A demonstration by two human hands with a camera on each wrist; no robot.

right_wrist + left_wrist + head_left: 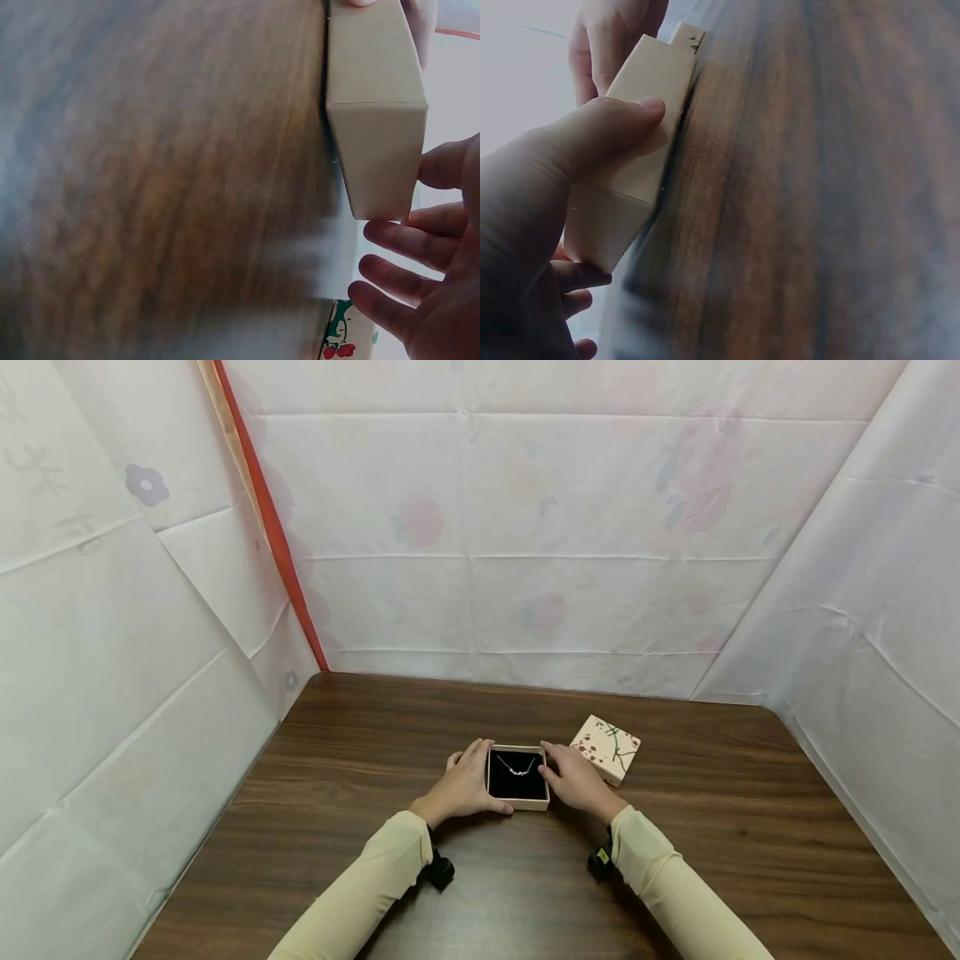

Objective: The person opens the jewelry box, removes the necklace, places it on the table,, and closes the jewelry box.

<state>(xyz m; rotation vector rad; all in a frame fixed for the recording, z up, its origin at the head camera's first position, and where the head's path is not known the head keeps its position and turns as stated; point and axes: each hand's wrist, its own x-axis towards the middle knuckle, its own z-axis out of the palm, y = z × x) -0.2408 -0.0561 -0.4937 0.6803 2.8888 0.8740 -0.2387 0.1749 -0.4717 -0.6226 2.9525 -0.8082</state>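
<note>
A small open box (531,805) sits on the tabletop (375,718) with its open side up, between the person's two hands. Inside, a fine necklace (519,772) lies in a shallow curve across a black pad (513,788). The left hand (465,783) grips the box at its left side: the thumb presses the near wall, and the other fingers reach round to the left and far sides. The right hand (577,779) has its fingers spread and fairly straight, the thumb and index finger touching the box's right side. The patterned lid (609,747) lies to the right of the box and a little farther off, just beside the right hand; whether they touch cannot be told.

The likeliest trouble is the necklace slipping out of place. Its ends run up to the pad's far corners, and how firmly they are held there is too small to see, so a jolt or tilt of the box could loosen the chain. The right thumb rests near the rim and could catch it. Too hard a squeeze might bow the thin walls, and a careless sweep of the right hand could knock the lid away.
</note>
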